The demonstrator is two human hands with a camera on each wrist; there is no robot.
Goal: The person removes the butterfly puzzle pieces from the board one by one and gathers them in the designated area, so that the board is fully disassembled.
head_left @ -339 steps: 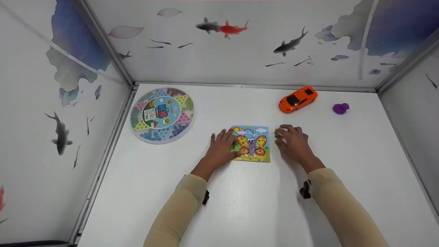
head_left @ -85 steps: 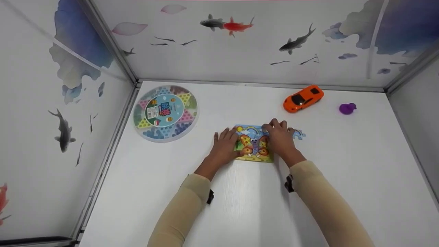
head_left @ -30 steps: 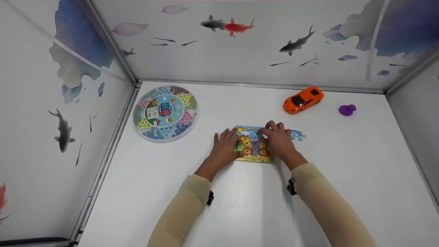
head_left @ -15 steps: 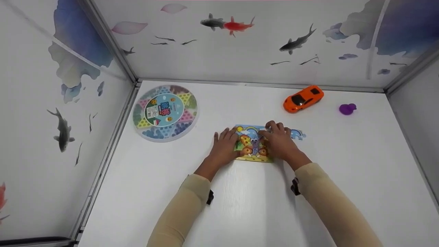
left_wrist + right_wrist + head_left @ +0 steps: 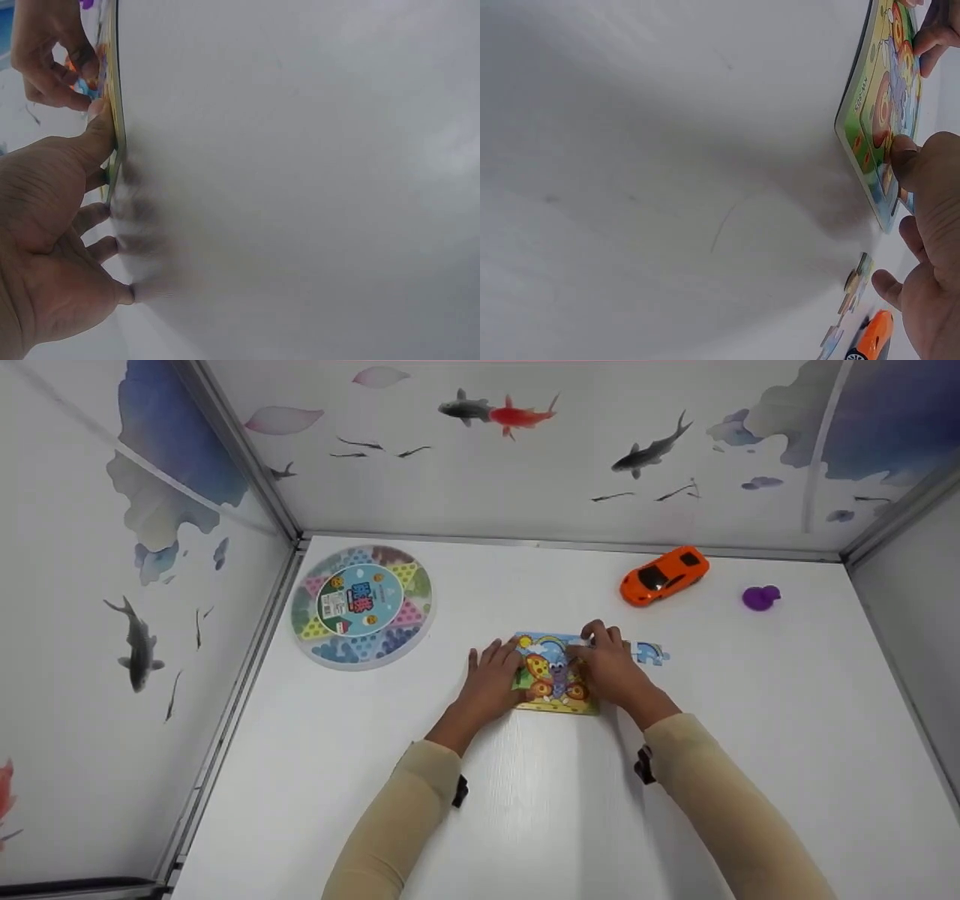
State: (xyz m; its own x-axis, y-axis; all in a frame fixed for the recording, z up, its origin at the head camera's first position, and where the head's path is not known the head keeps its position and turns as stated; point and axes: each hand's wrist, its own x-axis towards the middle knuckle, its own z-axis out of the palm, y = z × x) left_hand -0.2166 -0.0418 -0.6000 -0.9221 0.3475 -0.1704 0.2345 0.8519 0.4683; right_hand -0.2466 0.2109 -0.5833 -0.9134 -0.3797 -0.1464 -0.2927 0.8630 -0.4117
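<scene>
A small square jigsaw puzzle [image 5: 555, 701] with a butterfly picture lies flat on the white table, seen also in both wrist views. My left hand [image 5: 489, 681] rests at its left side, thumb on the lower part and index finger at the upper left corner, the other fingers spread on the table. Over the upper right part is my right hand [image 5: 611, 664], its curled thumb and index finger pinching what looks like a puzzle piece, mostly hidden by the fingers. Just right of that hand lie loose puzzle pieces [image 5: 649, 653] with a rainbow print.
At the back left lies a round Chinese checkers set [image 5: 360, 607]. An orange toy car [image 5: 664, 576] and a purple toy duck [image 5: 760, 598] stand at the back right. Printed panels [image 5: 525, 495] wall the table at the back and sides.
From the table right of the puzzle, my right hand has moved left onto its upper right part. Loose pieces now show where it was. The left hand has stayed in place.
</scene>
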